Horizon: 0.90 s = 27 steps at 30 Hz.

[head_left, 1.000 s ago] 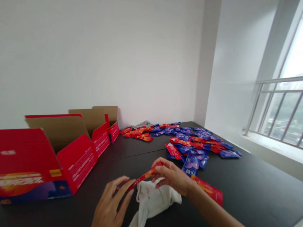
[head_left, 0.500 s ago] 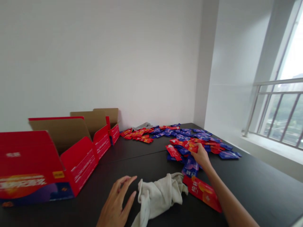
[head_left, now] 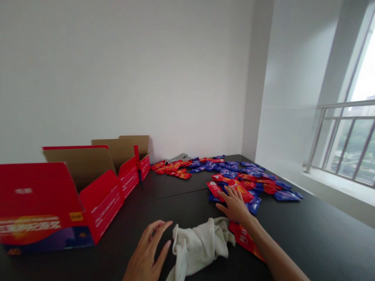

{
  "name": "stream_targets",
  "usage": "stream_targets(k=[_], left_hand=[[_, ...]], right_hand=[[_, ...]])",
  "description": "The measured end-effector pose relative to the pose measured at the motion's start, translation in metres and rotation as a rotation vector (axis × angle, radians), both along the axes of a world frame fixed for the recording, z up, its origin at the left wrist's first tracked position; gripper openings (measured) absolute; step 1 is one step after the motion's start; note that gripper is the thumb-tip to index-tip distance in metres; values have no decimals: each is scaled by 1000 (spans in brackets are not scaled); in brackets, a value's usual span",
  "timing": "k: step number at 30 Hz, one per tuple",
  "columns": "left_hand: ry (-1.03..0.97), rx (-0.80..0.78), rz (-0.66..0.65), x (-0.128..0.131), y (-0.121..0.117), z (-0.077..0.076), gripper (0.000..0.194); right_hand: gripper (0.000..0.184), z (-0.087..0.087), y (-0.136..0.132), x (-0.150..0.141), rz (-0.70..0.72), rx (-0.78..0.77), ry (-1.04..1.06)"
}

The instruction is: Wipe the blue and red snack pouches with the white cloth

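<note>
My right hand (head_left: 235,206), fingers spread, is over the near edge of a pile of red and blue packets. A red packet (head_left: 241,192) lies right by its fingertips; I cannot tell whether they touch it. A blue packet (head_left: 254,204) shows beside the wrist. Under my right forearm, partly covered, is another red packet (head_left: 245,239). My left hand (head_left: 149,249) hovers low over the table with its fingers apart and nothing in them. Close to its right is a crumpled off-white cloth (head_left: 202,244), bunched and twisted at one end.
Three open red cardboard boxes stand in a row at the left, the nearest box (head_left: 38,203) being largest in view. More red packets (head_left: 172,168) and blue packets (head_left: 231,168) lie farther back on the black table (head_left: 164,208). A grey cloth (head_left: 178,158) rests by the wall.
My right hand has moved nearer and left, letting go of a red packet onto the pile and spreading its fingers. My left hand stays almost where it was.
</note>
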<state>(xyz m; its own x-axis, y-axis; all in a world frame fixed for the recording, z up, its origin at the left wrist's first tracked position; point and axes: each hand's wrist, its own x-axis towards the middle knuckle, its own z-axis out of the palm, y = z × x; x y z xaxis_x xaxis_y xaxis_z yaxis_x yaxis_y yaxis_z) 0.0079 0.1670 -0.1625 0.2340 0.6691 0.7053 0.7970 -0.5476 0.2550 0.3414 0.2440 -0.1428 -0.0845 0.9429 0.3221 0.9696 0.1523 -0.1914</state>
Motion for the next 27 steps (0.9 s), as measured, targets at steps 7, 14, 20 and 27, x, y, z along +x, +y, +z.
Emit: stream_targets(k=[7, 14, 20, 27], left_hand=[[12, 11, -13, -2, 0, -1, 37], [12, -10, -10, 0, -1, 1, 34], [5, -69, -37, 1, 1, -1, 34], [6, -42, -63, 2, 7, -11, 37]], right_hand=[[41, -9, 7, 3, -192, -21, -61], [42, -5, 5, 1, -217, -28, 10], [37, 20, -16, 29, -104, -66, 141], [56, -26, -96, 60, -174, -26, 156]])
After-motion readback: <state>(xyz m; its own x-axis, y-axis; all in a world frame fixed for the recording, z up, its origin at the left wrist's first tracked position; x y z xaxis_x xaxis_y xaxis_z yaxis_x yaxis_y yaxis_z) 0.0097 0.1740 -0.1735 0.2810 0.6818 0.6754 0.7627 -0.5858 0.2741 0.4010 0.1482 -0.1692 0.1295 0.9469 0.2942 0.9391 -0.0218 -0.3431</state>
